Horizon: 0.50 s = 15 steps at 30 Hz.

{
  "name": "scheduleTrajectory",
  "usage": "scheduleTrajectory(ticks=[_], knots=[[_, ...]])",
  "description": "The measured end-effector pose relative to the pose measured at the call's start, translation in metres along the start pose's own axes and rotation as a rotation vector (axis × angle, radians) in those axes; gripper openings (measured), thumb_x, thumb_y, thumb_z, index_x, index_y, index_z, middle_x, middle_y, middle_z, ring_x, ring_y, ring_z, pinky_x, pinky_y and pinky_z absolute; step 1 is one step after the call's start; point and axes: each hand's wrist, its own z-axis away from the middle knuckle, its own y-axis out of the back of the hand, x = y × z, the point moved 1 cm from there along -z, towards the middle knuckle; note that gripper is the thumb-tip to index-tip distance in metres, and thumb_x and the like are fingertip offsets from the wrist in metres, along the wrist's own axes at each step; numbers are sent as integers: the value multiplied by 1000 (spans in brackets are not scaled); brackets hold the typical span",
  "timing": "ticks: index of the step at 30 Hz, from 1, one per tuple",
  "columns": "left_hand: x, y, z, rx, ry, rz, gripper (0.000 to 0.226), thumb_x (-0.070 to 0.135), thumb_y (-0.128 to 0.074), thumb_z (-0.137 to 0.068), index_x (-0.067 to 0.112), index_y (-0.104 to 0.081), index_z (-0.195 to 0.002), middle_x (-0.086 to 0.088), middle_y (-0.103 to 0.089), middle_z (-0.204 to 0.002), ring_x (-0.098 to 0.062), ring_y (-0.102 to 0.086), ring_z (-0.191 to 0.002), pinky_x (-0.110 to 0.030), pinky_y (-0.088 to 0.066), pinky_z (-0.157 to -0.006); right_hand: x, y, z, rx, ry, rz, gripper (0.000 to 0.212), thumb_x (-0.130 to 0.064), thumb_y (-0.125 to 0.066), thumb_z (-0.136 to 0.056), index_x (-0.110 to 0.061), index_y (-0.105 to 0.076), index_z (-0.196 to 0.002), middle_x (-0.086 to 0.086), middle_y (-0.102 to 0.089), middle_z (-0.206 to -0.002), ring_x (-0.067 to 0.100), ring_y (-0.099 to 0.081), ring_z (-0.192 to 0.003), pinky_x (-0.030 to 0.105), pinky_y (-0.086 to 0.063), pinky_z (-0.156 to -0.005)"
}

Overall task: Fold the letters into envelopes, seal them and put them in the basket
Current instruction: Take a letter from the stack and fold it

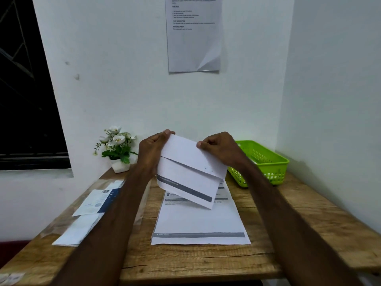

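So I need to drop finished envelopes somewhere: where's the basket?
The green basket sits at the table's far right corner, against the wall, just behind the right hand.

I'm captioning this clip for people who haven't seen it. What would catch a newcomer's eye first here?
First, the two hands held up mid-frame: the left hand and right hand pinch the top corners of a white envelope with a folded letter sticking out below. Next, the bright green basket at the table's far right. Beneath the hands lies a stack of printed letters.
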Motion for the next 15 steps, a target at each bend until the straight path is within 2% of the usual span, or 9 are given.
scheduleTrajectory(ticks=[4,8,9,12,13,15], knots=[[0,15,-7,61,61,104,19,35,-75,-90,18,-81,-97,-7,-78,-105,-25,-72,-98,-45,-60,-88,12,24,1,-28,-39,-97,26,-32,-77,-88,-9,-79,-75,13,-71,-72,7,-54,-67,28,-43,-65],[-2,21,-10,106,73,135,16,32,-74,-92,18,-80,-96,-4,-79,-99,-21,-73,-90,-37,-62,-77,13,36,7,6,-59,-151,21,-26,-76,-90,-8,-80,-80,5,-78,-78,8,-69,-72,22,-52,-70],[-3,22,-11,110,76,148,16,31,-72,-93,17,-79,-97,-3,-79,-97,-19,-73,-87,-34,-62,-73,13,36,8,7,-80,-177,21,-27,-75,-90,-7,-80,-83,6,-78,-80,9,-72,-75,23,-53,-71],[-1,24,-10,129,75,212,15,28,-69,-96,16,-77,-99,-1,-79,-92,-16,-73,-80,-32,-62,-67,12,33,10,-66,-212,-376,23,-28,-77,-89,-6,-77,-96,9,-78,-93,17,-74,-82,39,-58,-81],[-1,24,-11,140,68,230,15,28,-69,-96,16,-76,-99,0,-79,-90,-14,-73,-78,-31,-62,-64,12,30,10,-110,-251,-444,22,-28,-77,-89,-7,-77,-98,8,-78,-97,18,-73,-82,41,-59,-80],[-1,23,-10,143,63,227,16,30,-68,-96,16,-76,-100,0,-79,-89,-14,-74,-77,-30,-61,-62,12,24,11,-183,-300,-521,20,-25,-77,-89,-11,-76,-103,6,-77,-106,19,-73,-85,35,-60,-72]])
